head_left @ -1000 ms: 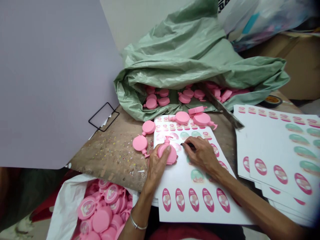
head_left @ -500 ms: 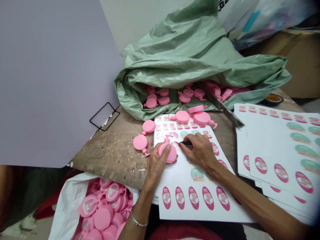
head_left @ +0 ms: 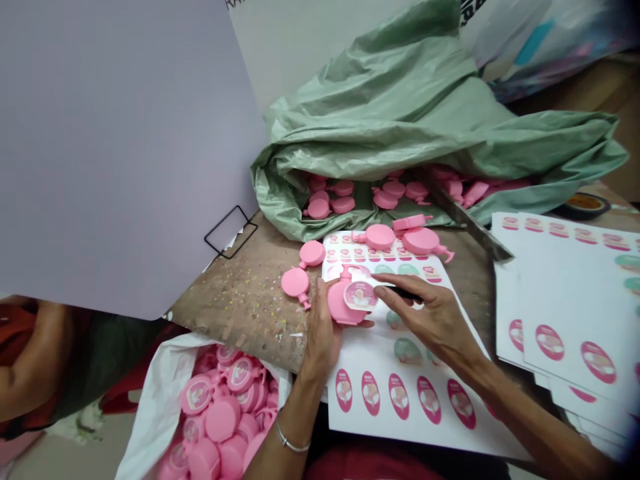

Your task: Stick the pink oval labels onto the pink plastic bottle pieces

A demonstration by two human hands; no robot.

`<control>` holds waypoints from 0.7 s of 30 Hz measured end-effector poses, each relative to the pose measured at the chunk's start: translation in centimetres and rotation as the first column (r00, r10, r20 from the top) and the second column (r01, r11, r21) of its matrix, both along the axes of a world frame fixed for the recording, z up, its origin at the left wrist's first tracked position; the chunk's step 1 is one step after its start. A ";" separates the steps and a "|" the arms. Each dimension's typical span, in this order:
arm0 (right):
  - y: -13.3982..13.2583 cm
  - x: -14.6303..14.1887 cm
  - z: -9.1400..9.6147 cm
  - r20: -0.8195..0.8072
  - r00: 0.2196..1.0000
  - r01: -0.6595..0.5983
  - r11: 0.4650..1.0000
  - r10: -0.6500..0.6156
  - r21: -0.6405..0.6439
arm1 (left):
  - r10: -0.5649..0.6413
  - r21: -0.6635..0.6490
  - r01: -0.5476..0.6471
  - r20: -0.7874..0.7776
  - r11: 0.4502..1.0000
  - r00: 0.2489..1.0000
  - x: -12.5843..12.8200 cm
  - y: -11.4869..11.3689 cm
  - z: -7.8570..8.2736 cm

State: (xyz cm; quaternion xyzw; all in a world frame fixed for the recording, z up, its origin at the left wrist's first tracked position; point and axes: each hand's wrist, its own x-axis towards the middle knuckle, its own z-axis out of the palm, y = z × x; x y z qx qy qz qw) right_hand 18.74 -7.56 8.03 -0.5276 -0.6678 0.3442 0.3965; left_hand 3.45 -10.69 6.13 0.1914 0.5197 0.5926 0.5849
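My left hand [head_left: 323,333] is closed around the side of a flat round pink toy pump bottle [head_left: 343,307], its nozzle pointing away from me. Between thumb and forefinger, my right hand [head_left: 425,310] pinches a label sticker [head_left: 361,295] with a pink printed picture, over the bottle's face. Whether the sticker touches the bottle, I cannot tell. A thin black tool [head_left: 403,292] is tucked under the right fingers; its tip is hidden. Beneath both hands lies a sticker sheet [head_left: 367,417] with pink ovals and green labels. Two plain pink bottles [head_left: 295,283] rest to the left.
Several pink bottles lie across the sheet's far end. Behind, a green sack [head_left: 390,133] holds more, with a long metal blade [head_left: 483,239] at its mouth. Right are stacked sheets [head_left: 555,293]. A white bag [head_left: 155,387] of bottles sits lower left. Another person's arm [head_left: 37,360] shows far left.
My right hand has lifted a sticker from the sheet and brought it over the bottle. My left thumb has moved off the bottle's face to its side. The view has shifted left.
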 end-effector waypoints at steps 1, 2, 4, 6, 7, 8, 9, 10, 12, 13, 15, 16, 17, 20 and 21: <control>-0.3 -0.3 0.3 -0.002 1.000 -0.025 0.999 0.025 0.027 | -0.028 0.018 0.027 0.033 0.999 0.999 0.1 -0.1 0.2; -0.5 -0.5 0.5 0.002 0.999 -0.043 0.997 0.043 0.056 | -0.049 0.035 0.047 0.066 0.998 0.997 0.2 -0.2 0.3; -0.8 -0.8 0.7 0.015 0.997 -0.071 0.992 0.070 0.103 | -0.059 0.056 0.053 0.111 0.997 0.992 0.3 -0.4 0.4; -0.9 -0.9 0.8 0.029 0.996 -0.088 0.987 0.085 0.134 | -0.043 0.070 0.034 0.131 0.997 0.990 0.4 -0.5 0.5; -1.0 -0.9 0.8 0.036 0.996 -0.092 0.985 0.087 0.149 | -0.038 0.080 0.027 0.142 0.996 0.989 0.5 -0.6 0.5; -1.0 -0.9 0.8 0.045 0.995 -0.091 0.982 0.085 0.164 | -0.032 0.089 0.019 0.153 0.996 0.988 0.5 -0.6 0.6; -1.1 -1.0 0.8 0.056 0.995 -0.090 0.980 0.082 0.177 | -0.027 0.095 0.011 0.163 0.995 0.986 0.6 -0.7 0.7; -1.1 -1.0 0.7 0.065 0.995 -0.090 0.978 0.079 0.190 | -0.025 0.099 0.008 0.171 0.995 0.985 0.6 -0.7 0.7; -1.2 -1.0 0.7 0.074 0.994 -0.093 0.973 0.079 0.211 | -0.027 0.097 0.010 0.181 0.995 0.983 0.6 -0.8 0.8; -1.2 -1.0 0.7 0.074 0.994 -0.096 0.971 0.081 0.217 | -0.029 0.094 0.012 0.185 0.996 0.982 0.6 -0.8 0.8; -1.3 -1.1 0.8 0.071 0.994 -0.099 0.969 0.085 0.225 | -0.039 0.088 0.022 0.198 0.996 0.980 0.5 -0.8 0.8; -1.3 -1.1 0.8 0.068 0.994 -0.100 0.969 0.087 0.225 | -0.045 0.087 0.028 0.206 0.996 0.978 0.5 -0.8 0.8; -1.4 -1.1 0.8 0.065 0.994 -0.102 0.970 0.089 0.223 | -0.051 0.088 0.033 0.213 0.996 0.976 0.5 -0.8 0.8; -1.4 -1.1 0.8 0.057 0.994 -0.103 0.971 0.093 0.215 | -0.062 0.091 0.042 0.222 0.995 0.973 0.4 -0.9 0.7; -1.3 -1.1 0.8 0.057 0.994 -0.104 0.972 0.094 0.213 | -0.060 0.090 0.041 0.220 0.995 0.974 0.4 -0.9 0.6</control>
